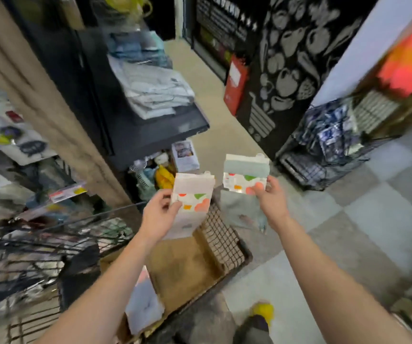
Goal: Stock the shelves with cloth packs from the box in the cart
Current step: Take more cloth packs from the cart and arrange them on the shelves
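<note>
Above the cardboard box (182, 266) in the cart (224, 242), my left grip (159, 214) pinches one cloth pack (191, 194); my right grip (270, 198) pinches another (246, 172).

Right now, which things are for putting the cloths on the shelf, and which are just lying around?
For the job:
left hand holding a cloth pack
right hand holding a second pack
spare pack in the cardboard box
cart
dark shelf

Just lying about:
wire basket of blue packets
red stand
fruit-picture wall
</note>
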Motion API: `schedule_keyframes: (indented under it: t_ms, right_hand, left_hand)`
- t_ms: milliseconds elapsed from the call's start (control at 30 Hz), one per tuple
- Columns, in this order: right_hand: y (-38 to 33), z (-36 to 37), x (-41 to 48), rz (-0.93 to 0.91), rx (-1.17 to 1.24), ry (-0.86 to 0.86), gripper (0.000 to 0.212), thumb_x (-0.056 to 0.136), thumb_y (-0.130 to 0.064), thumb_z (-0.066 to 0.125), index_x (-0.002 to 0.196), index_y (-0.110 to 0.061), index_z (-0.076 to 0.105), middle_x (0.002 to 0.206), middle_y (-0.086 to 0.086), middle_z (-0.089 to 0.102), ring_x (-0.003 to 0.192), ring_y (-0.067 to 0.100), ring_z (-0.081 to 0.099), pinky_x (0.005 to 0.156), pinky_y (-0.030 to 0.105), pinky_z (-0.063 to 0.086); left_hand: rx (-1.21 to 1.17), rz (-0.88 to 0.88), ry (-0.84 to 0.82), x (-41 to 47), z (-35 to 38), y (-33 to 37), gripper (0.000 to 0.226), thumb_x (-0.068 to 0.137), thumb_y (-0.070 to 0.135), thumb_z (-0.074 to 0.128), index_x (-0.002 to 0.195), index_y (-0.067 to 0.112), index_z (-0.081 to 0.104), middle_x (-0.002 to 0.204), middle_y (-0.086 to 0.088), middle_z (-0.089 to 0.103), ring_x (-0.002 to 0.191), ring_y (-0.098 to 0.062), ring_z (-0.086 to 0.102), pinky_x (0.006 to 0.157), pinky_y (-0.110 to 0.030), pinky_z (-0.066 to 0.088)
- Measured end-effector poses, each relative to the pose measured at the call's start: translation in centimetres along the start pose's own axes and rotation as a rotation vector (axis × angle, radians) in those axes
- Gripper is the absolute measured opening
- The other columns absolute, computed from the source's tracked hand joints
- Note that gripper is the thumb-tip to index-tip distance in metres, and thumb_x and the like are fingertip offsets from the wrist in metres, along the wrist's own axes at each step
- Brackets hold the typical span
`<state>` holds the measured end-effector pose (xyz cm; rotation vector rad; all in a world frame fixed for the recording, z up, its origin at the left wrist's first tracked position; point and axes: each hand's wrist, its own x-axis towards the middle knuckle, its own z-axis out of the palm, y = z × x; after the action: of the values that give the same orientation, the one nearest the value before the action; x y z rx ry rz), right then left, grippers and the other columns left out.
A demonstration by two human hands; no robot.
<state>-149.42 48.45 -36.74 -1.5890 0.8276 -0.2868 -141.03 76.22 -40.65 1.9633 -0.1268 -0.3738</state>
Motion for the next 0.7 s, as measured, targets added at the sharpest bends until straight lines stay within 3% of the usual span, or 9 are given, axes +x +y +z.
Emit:
schedule_keyframes:
  t_ms: [100,133,233,300,400,500,633,700]
  right_hand:
    - [-2.0,-6.7,2.8,-0.048,0.067,0.056,0.022,0.092,0.001,0.064,0.109,-0.013,0.06,0.1,0.003,0.072,0.078,0.003,0.068,0.072,0.024,0.059]
    - [-2.5,-9.0,3.7,-0.065,0.076,0.06,0.022,0.091,0.004,0.065,0.103,-0.015,0.061,0.099,0.004,0.072,0.076,0.002,0.067,0.073,0.023,0.058]
    - [-3.6,-16.3,6.6,-0.084,0.099,0.056,0.031,0.085,0.004,0.071,0.094,-0.024,0.062,0.098,-0.002,0.074,0.084,0.01,0.07,0.085,0.038,0.058]
    - [-4.0,-20.9,8.4,-0.095,0.096,0.064,0.031,0.083,0.0,0.073,0.097,-0.026,0.064,0.098,-0.003,0.076,0.09,0.015,0.073,0.088,0.043,0.059]
    - [-5.1,-26.4,11.0,-0.136,0.103,0.066,0.032,0.084,0.0,0.071,0.102,-0.026,0.064,0.104,0.0,0.076,0.095,0.017,0.073,0.088,0.042,0.059]
    - [-6.9,-30.1,13.7,-0.155,0.132,0.042,0.038,0.084,0.004,0.069,0.117,-0.014,0.064,0.106,0.004,0.076,0.09,0.013,0.073,0.082,0.034,0.061]
    - [-9.2,-32.5,17.6,-0.187,0.142,0.018,0.039,0.084,0.003,0.07,0.119,-0.013,0.063,0.108,0.002,0.076,0.096,0.015,0.074,0.083,0.033,0.062]
    - [-10.5,-32.9,19.8,-0.203,0.138,0.02,0.033,0.085,0.0,0.069,0.11,-0.02,0.064,0.105,0.0,0.076,0.091,0.012,0.074,0.078,0.029,0.062]
  left_hand:
    - [-0.009,0.061,-0.037,1.4,5.2,4.7,0.023,0.096,0.016,0.072,0.112,0.028,0.059,0.105,0.002,0.075,0.095,-0.005,0.072,0.081,-0.025,0.057]
    - [-0.02,0.073,-0.034,1.9,7.2,6.2,0.024,0.097,0.016,0.072,0.116,0.024,0.06,0.109,0.0,0.074,0.099,-0.01,0.071,0.084,-0.028,0.058]
    - [-0.046,0.083,-0.014,2.8,13.6,11.1,0.03,0.098,0.009,0.07,0.125,0.009,0.058,0.111,-0.006,0.071,0.097,-0.012,0.068,0.075,-0.013,0.052]
    - [-0.059,0.097,0.0,3.5,17.6,14.3,0.029,0.097,0.008,0.07,0.123,0.011,0.057,0.11,-0.007,0.072,0.094,-0.009,0.069,0.07,-0.012,0.051]
    - [-0.119,0.131,-0.005,4.8,22.7,18.5,0.029,0.097,0.011,0.071,0.122,0.015,0.057,0.113,-0.008,0.074,0.095,-0.011,0.072,0.075,-0.018,0.057]
    - [-0.234,0.107,-0.006,5.9,26.2,21.9,0.031,0.098,0.018,0.071,0.126,0.02,0.058,0.111,-0.004,0.077,0.097,-0.017,0.075,0.086,-0.038,0.06]
    - [-0.305,0.116,0.031,8.2,29.1,25.7,0.031,0.098,0.011,0.069,0.125,0.02,0.057,0.104,-0.002,0.076,0.081,-0.003,0.074,0.074,-0.023,0.056]
    - [-0.341,0.115,0.043,9.9,29.8,27.3,0.031,0.099,0.009,0.068,0.126,0.018,0.057,0.102,-0.002,0.076,0.081,-0.006,0.074,0.073,-0.022,0.056]
